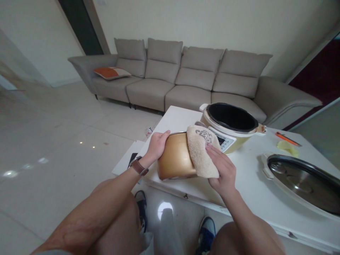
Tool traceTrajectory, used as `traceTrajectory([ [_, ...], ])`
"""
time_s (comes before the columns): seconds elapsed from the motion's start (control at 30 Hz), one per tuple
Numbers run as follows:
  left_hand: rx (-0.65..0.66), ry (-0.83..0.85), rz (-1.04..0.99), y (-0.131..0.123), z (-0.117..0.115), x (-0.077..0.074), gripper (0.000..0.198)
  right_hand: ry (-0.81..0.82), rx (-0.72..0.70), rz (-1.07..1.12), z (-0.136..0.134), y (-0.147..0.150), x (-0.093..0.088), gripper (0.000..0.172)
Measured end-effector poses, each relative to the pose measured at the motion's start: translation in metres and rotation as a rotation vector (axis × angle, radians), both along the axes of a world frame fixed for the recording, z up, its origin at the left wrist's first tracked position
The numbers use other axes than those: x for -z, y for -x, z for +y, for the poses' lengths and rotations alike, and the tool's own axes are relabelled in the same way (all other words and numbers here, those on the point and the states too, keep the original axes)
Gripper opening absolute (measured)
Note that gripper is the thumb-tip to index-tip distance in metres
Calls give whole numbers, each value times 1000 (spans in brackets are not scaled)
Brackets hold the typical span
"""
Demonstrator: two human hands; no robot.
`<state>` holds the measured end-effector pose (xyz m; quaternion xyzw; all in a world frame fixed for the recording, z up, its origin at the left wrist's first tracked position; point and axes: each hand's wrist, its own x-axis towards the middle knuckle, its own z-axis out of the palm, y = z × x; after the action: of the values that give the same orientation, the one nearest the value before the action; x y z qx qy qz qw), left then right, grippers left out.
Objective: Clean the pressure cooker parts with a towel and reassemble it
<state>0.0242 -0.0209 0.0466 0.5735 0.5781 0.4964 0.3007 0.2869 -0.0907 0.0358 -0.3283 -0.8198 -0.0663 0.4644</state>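
Note:
A gold-coloured inner pot [175,156] rests tilted on the near edge of the white table [247,184]. My left hand [156,145], with a brown watch at the wrist, grips the pot's left rim. My right hand [221,168] presses a beige cloth [200,150] against the pot's right side, fingers closed on the cloth. Just behind stands the cooker body [230,127], cream and olive with a black cavity and a control panel facing me.
The cooker lid [302,179] lies on the table at right. An orange pen [288,139] and a yellow scrap [288,148] sit at the far right. A grey sofa [183,78] with an orange cushion [111,72] stands behind. My knees and shoes show below.

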Motion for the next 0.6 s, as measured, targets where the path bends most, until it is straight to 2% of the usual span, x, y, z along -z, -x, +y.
traceTrajectory([
  [0.1, -10, 9, -1, 0, 0, 0, 52, 159, 129, 169, 6, -1, 10, 57],
  [0.23, -7, 11, -9, -1, 0, 1, 52, 492, 319, 429, 20, -5, 20, 41],
  [0.33, -16, -5, -14, 0, 1, 2, 52, 616, 374, 573, 26, -5, 24, 43],
  [0.47, -21, -7, -15, 0, 1, 3, 52, 542, 387, 541, 20, -3, 26, 40],
  [0.53, -24, -2, -18, 1, 1, 4, 53, 385, 321, 409, 13, -3, 25, 42],
  [0.6, -25, 3, -23, 1, 1, 4, 54, 186, 187, 248, 7, -4, 22, 51],
])
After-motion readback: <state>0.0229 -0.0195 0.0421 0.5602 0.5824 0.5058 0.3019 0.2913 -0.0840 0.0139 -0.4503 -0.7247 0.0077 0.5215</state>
